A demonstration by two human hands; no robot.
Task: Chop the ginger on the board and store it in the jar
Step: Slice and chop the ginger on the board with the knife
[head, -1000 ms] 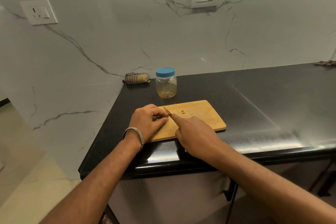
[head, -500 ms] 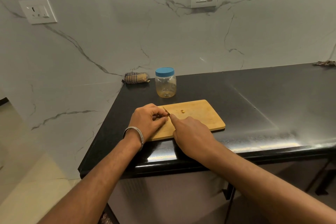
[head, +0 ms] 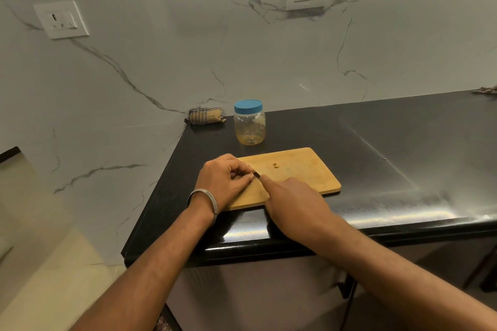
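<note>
Where counter (head: 376, 142) meets wall: capped jar (head: 249, 122), folded cloth (head: 205, 115) beside.

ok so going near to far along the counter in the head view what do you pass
right hand gripping the knife → ginger bits on the chopping board → lidded jar → folded cloth by the wall

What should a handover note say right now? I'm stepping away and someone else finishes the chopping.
Left hand: fingers curled at the board's left end, apparently pinning the ginger, which is hidden.
Right hand: grips the knife, tip by the left fingers.
Cutting board: one small chopped bit lies mid-board.
Jar: behind the board, blue lid on, some bits at its bottom.
Left: finish chopping, open jar, load pieces, close.
</note>
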